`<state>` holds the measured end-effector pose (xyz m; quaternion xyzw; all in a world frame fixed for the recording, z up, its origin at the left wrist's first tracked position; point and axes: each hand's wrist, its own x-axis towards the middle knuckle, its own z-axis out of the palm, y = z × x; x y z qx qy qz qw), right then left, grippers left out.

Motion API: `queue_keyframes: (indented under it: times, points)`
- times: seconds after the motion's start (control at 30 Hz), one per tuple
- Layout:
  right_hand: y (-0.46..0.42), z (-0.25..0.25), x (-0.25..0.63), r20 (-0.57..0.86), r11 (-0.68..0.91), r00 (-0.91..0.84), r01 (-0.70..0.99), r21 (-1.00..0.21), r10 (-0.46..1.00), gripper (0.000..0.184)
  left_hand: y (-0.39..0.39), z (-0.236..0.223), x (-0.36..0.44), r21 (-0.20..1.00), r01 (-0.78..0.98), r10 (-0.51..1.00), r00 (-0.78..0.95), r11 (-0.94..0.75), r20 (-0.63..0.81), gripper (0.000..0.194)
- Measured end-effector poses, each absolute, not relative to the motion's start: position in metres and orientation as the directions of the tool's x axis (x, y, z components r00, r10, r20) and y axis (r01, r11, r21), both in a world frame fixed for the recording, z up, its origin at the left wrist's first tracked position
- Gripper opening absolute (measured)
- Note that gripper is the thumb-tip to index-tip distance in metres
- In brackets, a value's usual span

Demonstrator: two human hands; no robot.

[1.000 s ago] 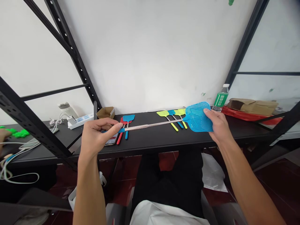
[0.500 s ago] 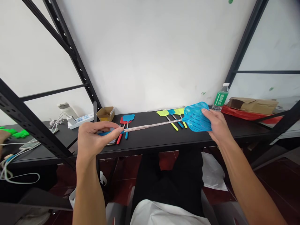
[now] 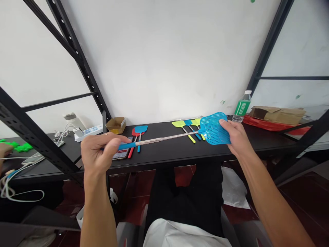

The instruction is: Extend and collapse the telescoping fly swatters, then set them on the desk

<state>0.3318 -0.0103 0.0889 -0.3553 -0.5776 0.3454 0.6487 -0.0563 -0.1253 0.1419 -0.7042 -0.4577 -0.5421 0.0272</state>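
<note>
I hold a blue fly swatter (image 3: 214, 128) stretched out sideways above a black shelf (image 3: 167, 154). My left hand (image 3: 99, 154) is closed round its blue handle. My right hand (image 3: 235, 137) grips the blue mesh head at its right edge. A thin metal telescopic rod (image 3: 164, 139) runs between the two. Behind it on the shelf lie several short swatters: a red and a blue one (image 3: 138, 132) at the left, yellow-green and blue ones (image 3: 189, 125) at the right. A phone (image 3: 120, 152) lies on the shelf under my left hand.
A small cardboard box (image 3: 116, 124) stands by the wall. A green-labelled water bottle (image 3: 241, 107) and a flat brown carton on red sheets (image 3: 277, 116) are at the right. Black rack posts (image 3: 84, 68) slant up both sides. A power strip (image 3: 87, 132), cables and another person's hand (image 3: 3, 149) lie far left.
My left hand has slid further left along the handle, so more of the blue grip shows. The mesh head has shifted slightly left with my right hand.
</note>
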Motion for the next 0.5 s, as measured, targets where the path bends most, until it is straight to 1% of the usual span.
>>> queue_keyframes:
  times: [0.1,0.17,0.23,0.3,0.4,0.5]
  points:
    - [-0.011,0.089,0.330,0.477,0.482,0.078,-0.058,-0.874,0.875,0.036,-0.126,0.140,-0.060,0.476,0.637,0.605,-0.019,-0.606,0.796,0.050]
    - [-0.012,0.090,0.329,0.467,0.472,0.078,-0.077,-0.878,0.881,0.035,-0.126,0.139,-0.057,0.470,0.636,0.581,-0.042,-0.612,0.813,0.057]
    - [-0.013,0.089,0.328,0.471,0.477,0.087,-0.073,-0.876,0.878,0.036,-0.125,0.138,-0.052,0.476,0.624,0.572,-0.057,-0.619,0.818,0.057]
    - [-0.013,0.089,0.326,0.477,0.483,0.094,-0.061,-0.874,0.874,0.038,-0.123,0.137,-0.048,0.475,0.605,0.557,-0.062,-0.639,0.828,0.054]
    - [-0.013,0.088,0.324,0.462,0.469,0.097,-0.078,-0.880,0.882,0.038,-0.120,0.136,-0.044,0.441,0.573,0.514,-0.041,-0.690,0.857,0.047]
    - [-0.015,0.088,0.319,0.445,0.452,0.088,-0.108,-0.885,0.891,0.036,-0.118,0.135,-0.042,0.426,0.578,0.514,-0.012,-0.696,0.858,0.046]
